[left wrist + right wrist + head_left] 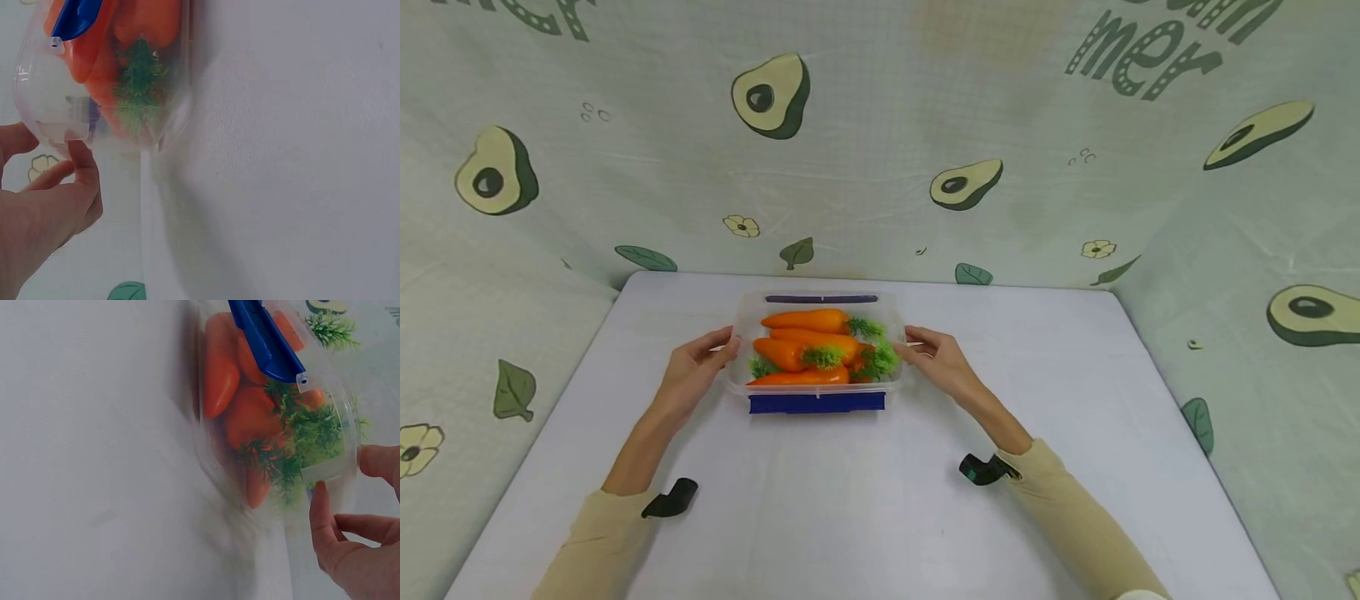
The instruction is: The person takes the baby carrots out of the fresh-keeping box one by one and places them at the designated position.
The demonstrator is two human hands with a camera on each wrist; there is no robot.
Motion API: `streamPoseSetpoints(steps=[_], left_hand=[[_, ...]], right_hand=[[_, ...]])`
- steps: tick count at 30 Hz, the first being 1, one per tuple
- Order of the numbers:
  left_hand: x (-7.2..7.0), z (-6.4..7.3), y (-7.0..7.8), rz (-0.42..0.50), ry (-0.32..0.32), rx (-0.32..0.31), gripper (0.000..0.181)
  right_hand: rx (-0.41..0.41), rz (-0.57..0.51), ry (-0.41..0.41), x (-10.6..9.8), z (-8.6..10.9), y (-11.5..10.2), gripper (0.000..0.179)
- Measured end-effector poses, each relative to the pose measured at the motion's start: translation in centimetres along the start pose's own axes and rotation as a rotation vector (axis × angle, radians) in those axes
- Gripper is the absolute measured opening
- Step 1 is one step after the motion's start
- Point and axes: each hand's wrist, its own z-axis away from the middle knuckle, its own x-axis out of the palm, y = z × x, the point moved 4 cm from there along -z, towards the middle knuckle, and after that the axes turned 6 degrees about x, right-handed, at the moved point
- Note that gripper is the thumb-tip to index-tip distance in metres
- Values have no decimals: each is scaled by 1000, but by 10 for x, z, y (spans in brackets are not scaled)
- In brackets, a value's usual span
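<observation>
A clear plastic food container (891, 311) with blue clips sits toward the far side of the table. Inside lie several orange carrots (808, 320) with green leafy tops (877, 363). My left hand (694, 369) pinches the container's left end, thumb at the rim and fingertips against the end wall. At the opposite end, my right hand (942, 363) pinches it the same way. The front clip (817, 404) hangs down along the near side. In the right wrist view, some leafy tops (331, 329) stick up past the rim.
The white table (850, 517) ends at a back edge just behind the container. Patterned cloth (865, 108) with avocados and leaves hangs behind and at both sides. A small black device (672, 498) is strapped at the left wrist, another black device (981, 469) at the right.
</observation>
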Motion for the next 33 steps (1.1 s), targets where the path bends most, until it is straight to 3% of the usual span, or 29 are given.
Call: streamPoseSetpoints(steps=[20, 33], left_hand=[[21, 17, 7, 39, -47, 7, 65], [25, 24, 9, -1, -42, -16, 65]], right_hand=[[52, 1, 38, -13, 36, 12, 64], [40, 57, 11, -18, 44, 12, 64]])
